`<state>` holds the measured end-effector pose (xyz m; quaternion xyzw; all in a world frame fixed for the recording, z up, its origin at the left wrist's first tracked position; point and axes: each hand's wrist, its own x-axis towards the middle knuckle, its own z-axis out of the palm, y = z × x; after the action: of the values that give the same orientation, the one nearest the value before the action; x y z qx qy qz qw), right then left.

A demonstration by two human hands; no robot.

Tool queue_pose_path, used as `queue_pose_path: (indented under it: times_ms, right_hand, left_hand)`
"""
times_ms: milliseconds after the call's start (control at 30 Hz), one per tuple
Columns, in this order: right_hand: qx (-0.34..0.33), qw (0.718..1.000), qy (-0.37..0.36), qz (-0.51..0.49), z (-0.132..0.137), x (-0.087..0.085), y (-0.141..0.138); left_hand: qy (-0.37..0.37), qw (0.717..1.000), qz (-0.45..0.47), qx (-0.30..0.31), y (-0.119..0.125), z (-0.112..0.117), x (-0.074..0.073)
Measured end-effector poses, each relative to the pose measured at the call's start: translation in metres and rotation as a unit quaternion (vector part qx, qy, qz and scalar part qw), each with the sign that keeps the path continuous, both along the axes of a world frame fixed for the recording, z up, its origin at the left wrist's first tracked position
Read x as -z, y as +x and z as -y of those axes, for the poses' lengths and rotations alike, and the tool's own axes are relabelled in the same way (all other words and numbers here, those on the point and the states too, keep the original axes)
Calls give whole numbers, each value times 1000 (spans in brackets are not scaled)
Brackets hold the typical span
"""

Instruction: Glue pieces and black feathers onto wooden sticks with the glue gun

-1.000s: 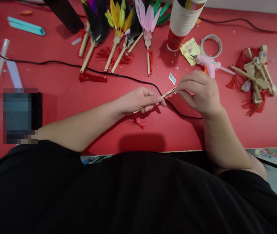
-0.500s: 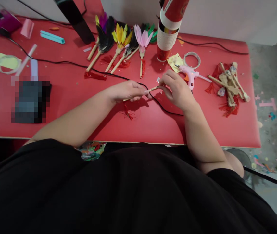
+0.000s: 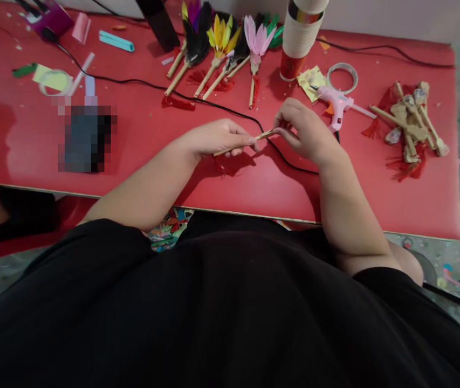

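Tan, slender stick [image 3: 265, 133] pinched by left fingers [image 3: 242, 141].

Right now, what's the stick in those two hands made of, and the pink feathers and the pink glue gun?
The stick is probably wood or bamboo, matte, since it's pale tan and hardly shines. The pink feathers look soft, with slim, pointed shapes; real or imitation, I can't tell. The glue gun is likely plastic: smooth, evenly pink.

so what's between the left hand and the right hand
In the head view, a thin wooden stick spans the gap from left hand to right hand, with a black cord crossing beneath it.
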<state>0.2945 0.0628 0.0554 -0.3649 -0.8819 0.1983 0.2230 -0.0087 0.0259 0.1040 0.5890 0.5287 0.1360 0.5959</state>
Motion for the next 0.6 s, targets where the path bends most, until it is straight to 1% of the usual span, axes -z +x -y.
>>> queue_pose_path:
  times_ms: [100, 200, 333, 400, 467, 533, 600]
  right_hand:
    - [-7, 1000, 8, -28, 0, 15, -4]
    - [-13, 998, 31, -61, 3, 26, -9]
    - [21, 995, 57, -85, 2, 34, -9]
    - [36, 993, 64, -88, 1, 33, -8]
    - [47, 992, 71, -92, 1, 30, -4]
    - [67, 991, 72, -86, 8, 22, 3]
    - [92, 991, 70, -72, 23, 10, 15]
  left_hand:
    - [-18, 1000, 19, 2, -4, 5, 4]
    - [-31, 998, 47, -12, -8, 9, 10]
    - [-48, 995, 86, -16, -18, 10, 23]
    - [-44, 994, 95, -20, -25, 10, 29]
    - [-18, 996, 89, -20, -33, 10, 34]
    - [40, 997, 67, -14, -44, 9, 38]
    - [105, 994, 26, -6, -57, 7, 43]
